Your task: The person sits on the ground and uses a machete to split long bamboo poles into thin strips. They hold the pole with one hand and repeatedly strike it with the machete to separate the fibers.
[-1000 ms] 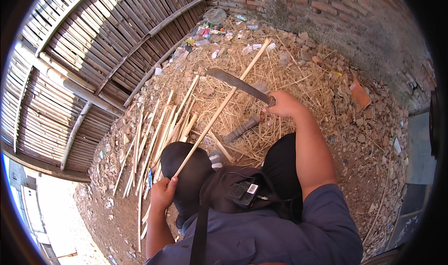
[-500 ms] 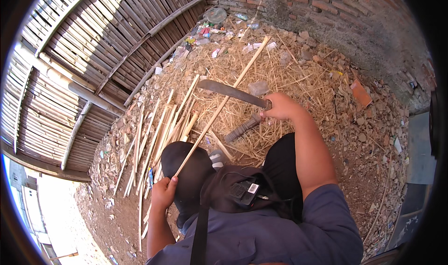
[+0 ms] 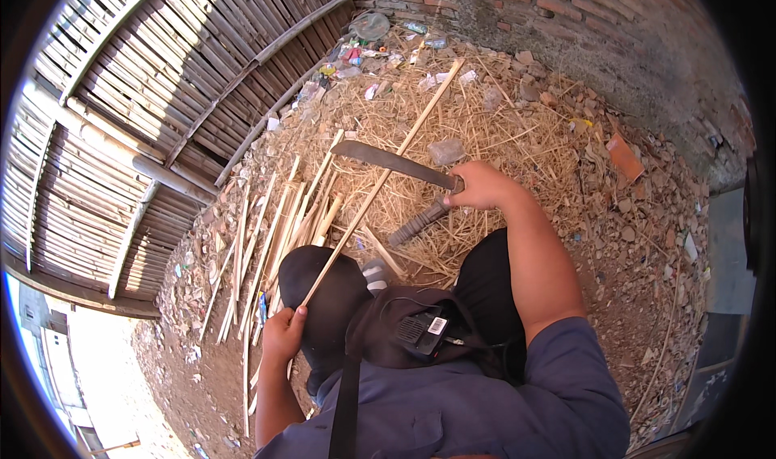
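Note:
My left hand is closed round the near end of a long, pale bamboo strip. The strip slants up and away to the right, passing over my knee. In my right hand is the handle of a machete, its dark, broad blade pointing left. The blade crosses the strip past its middle; whether the two touch I cannot tell. Beneath my right hand a dark, ridged rod-like piece lies on the shavings. Many split bamboo strips are piled to the left of my knee.
A bamboo slat fence rises on the left and a brick wall at the back. Shavings, rubble and litter cover the ground ahead. A broken orange tile lies to the right. A small black device rests at my waist.
The machete and my right hand have shifted slightly left along the strip, and the blade tilts a little more. My left hand stays put on the strip.

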`<state>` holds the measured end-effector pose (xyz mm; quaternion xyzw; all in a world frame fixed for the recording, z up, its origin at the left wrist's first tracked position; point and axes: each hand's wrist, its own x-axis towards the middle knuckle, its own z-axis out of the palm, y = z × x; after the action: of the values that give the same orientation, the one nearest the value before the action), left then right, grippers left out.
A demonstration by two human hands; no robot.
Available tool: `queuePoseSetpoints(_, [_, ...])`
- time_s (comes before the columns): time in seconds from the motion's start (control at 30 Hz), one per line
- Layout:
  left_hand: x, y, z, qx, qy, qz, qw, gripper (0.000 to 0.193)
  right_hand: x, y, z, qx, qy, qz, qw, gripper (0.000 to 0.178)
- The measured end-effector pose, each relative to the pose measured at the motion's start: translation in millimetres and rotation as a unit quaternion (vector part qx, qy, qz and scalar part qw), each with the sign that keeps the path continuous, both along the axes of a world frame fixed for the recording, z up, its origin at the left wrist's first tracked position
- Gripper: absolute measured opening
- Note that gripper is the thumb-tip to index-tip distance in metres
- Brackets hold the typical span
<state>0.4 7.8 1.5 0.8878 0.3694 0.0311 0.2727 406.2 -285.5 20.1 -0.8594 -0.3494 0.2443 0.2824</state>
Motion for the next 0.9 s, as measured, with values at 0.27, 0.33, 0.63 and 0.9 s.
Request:
queuePoseSetpoints(0.27, [2.6,-3.0,3.1,0.022,0.011,-0.007,1.0,0.06,9.7,-9.3,-5.3,-0.019,-0.01,-0.038,0.999,0.04])
queuePoseSetpoints(0.33, [2.2,-3.3,3.2,0.02,0.009,-0.006,1.0,0.06,7.6,-6.8,-4.6,-0.011,-0.024,-0.034,0.999,0.04])
queuePoseSetpoints(0.63, [-3.3,2.3,-4.4,0.009,0.002,-0.006,1.0,0.061,6.0,-2.8,-4.8,-0.003,0.003,-0.039,0.999,0.035])
queuePoseSetpoints(0.9, [-1.1,-0.9,-2.0,0.012,-0.013,-0.006,1.0,0.061,5.0,-3.6,-3.5,-0.001,0.007,-0.038,0.999,0.035])
